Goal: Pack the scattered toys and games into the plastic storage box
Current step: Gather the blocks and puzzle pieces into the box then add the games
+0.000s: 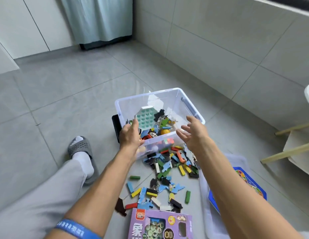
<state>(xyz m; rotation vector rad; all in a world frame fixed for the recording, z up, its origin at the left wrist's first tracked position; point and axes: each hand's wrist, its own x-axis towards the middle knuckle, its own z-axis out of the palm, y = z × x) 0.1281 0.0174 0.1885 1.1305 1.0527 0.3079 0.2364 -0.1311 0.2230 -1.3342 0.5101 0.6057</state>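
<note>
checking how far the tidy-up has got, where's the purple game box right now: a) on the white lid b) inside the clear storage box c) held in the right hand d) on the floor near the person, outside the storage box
d: the purple game box lies on the floor at the near edge of the view, well short of the clear storage box, and neither hand touches it.

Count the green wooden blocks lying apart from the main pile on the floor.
2. One green block lies left of the pile near the left forearm; another green block sits right of the puzzle pieces. More greens lie within the pile, partly hidden.
</note>
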